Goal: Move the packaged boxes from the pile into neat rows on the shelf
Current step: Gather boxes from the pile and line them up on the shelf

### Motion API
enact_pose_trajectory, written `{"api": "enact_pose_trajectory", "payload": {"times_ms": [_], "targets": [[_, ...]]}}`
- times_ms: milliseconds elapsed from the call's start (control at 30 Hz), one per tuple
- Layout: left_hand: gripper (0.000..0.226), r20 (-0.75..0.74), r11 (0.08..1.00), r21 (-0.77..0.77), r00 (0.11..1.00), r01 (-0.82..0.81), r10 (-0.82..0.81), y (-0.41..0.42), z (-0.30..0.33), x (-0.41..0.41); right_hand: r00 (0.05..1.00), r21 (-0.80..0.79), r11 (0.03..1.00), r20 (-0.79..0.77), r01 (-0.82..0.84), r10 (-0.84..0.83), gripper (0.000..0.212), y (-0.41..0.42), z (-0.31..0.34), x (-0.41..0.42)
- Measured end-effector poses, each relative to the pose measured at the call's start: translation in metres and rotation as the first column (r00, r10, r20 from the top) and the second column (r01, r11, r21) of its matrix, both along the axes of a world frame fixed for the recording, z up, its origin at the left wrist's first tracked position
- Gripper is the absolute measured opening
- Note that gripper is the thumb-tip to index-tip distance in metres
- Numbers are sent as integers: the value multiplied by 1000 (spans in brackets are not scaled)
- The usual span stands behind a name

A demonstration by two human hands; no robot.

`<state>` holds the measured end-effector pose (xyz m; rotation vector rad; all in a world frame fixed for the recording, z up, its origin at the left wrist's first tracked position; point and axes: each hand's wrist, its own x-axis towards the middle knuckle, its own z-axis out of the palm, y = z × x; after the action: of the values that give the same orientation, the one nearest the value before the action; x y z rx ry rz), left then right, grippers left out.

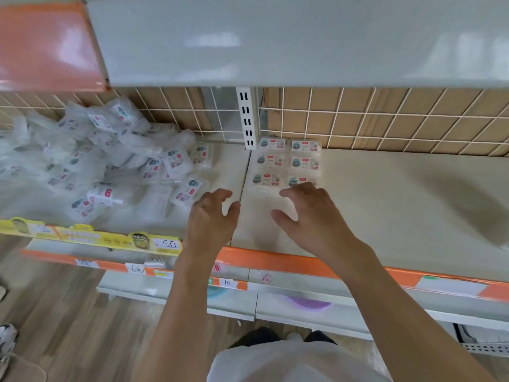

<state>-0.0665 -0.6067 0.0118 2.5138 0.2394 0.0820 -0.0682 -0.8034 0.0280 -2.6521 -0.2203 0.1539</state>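
Note:
A loose pile of small clear packaged boxes (110,158) with white labels covers the left part of the shelf (385,205). Several of the same boxes lie in two neat rows (289,161) at the back, right beside the slotted upright. My left hand (212,219) hovers over the shelf between pile and rows, fingers loosely curled, holding nothing. One box (190,190) lies just left of its fingertips. My right hand (308,213) is spread flat, fingertips touching the nearest box of the rows, gripping nothing.
A grey shelf (275,42) hangs overhead. A white wire grid backs the shelf in front of cardboard (385,119). The front edge carries an orange strip (303,263) and yellow price tags (110,238). Lower shelves hold a purple bowl (308,303).

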Motion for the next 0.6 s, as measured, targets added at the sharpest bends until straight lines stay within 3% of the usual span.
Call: {"api": "enact_pose_trajectory", "payload": {"times_ms": [133,300,600], "targets": [[35,42,994,103,999,-23,19,22,9,-26,982,-43,981,-40,-187,185,58,28,10,-8],[38,47,991,114,997,-73,68,66,16,-56,923,-70,921,-82,-382,376,64,74,17,-13],[41,91,964,141,973,-225,213,191,26,-110,853,-39,852,-42,-522,521,61,202,21,-36]]}}
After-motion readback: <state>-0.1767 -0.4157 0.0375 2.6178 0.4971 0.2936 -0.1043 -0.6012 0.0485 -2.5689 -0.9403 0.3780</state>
